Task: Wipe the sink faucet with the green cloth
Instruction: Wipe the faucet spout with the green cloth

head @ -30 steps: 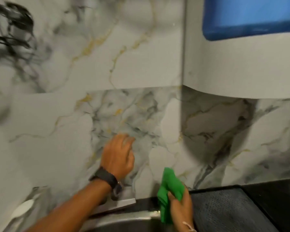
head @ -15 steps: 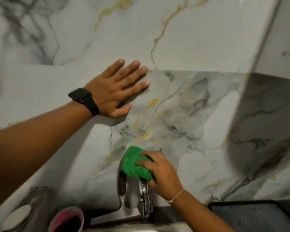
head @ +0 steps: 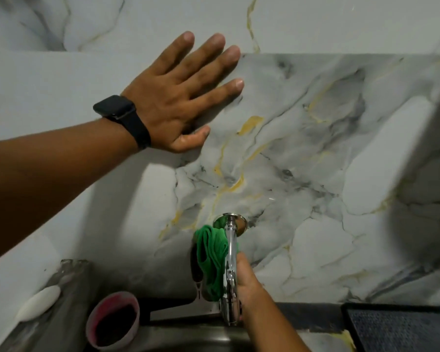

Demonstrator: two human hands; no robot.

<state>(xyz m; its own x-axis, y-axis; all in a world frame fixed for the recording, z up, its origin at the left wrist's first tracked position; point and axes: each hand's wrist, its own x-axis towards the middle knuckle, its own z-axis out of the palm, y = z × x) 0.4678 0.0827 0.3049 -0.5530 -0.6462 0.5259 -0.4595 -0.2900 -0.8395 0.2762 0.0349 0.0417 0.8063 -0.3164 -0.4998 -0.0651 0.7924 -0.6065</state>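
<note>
Down at the left there's a white soap bar [head: 37, 303] and a pink cup [head: 113, 318] by the sink edge. My left hand [head: 178, 97] is flat on the marble wall [head: 315, 123], fingers spread, black watch [head: 123, 118] on the wrist. The green cloth [head: 210, 260] is bunched against the left side of the chrome faucet [head: 231, 265], and my right hand [head: 247, 283] is closed around both from the right.

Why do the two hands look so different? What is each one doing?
The left hand lies flat and open on the marble wall, fingers spread, holding nothing; the right hand is curled at the faucet, pressing the green cloth against it. The left sits high up; the right is low by the sink. The left wrist wears a black watch; the right shows none.
</note>
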